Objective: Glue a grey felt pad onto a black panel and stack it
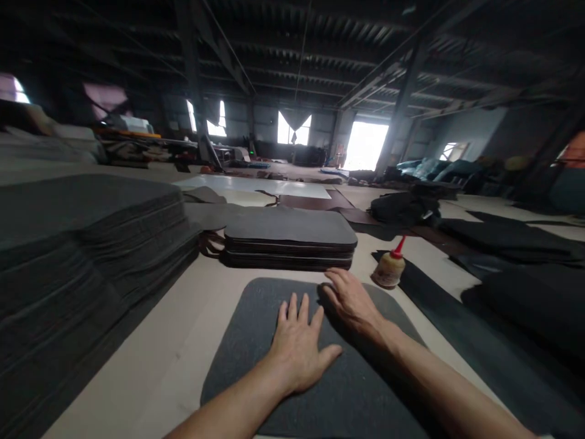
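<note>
A dark grey sheet (pixel 247 341) with rounded corners lies flat on the pale table in front of me. My left hand (pixel 299 347) rests on its middle, palm down with the fingers spread. Near the sheet's far edge is my right hand (pixel 350 296), its fingers stretched out and slightly bent, with nothing visible in them. Just beyond the fingertips stands a neat stack of dark rounded pieces (pixel 290 225). To the right of that hand, a glue bottle (pixel 388 269) with a red pointed nozzle stands upright.
Tall piles of dark sheets (pixel 137 225) fill the table's left side. More dark pieces (pixel 512 238) and a long dark strip (pixel 448 311) lie on the right. A black bundle (pixel 402 207) sits farther back, near a glossy white sheet (pixel 256 185). Steel posts (pixel 406 91) rise beyond.
</note>
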Tool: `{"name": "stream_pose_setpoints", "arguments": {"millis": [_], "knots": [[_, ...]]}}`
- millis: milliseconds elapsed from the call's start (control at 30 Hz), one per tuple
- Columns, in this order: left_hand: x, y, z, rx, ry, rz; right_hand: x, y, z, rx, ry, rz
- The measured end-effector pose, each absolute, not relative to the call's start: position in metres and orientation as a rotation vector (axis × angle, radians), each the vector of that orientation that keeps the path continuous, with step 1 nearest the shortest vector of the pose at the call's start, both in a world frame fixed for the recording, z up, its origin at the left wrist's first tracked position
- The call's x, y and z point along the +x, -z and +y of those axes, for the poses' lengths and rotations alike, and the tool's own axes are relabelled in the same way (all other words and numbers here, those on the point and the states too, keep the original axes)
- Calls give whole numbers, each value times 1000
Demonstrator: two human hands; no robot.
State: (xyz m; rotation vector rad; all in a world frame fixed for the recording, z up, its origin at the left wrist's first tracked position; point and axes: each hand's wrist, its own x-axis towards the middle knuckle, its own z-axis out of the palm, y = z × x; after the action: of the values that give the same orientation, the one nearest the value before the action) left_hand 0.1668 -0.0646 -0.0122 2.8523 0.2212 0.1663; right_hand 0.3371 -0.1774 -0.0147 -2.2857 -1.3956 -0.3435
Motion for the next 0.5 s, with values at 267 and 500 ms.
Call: {"name": "stream_pose_setpoints", "arguments": {"millis": [267,500], "knots": [[172,17,-63,3093,-150,264,317,13,-234,-2429,-87,-1501],[181,29,-52,3234,-169,296,333,11,-291,-2564,-36,-1212]]}}
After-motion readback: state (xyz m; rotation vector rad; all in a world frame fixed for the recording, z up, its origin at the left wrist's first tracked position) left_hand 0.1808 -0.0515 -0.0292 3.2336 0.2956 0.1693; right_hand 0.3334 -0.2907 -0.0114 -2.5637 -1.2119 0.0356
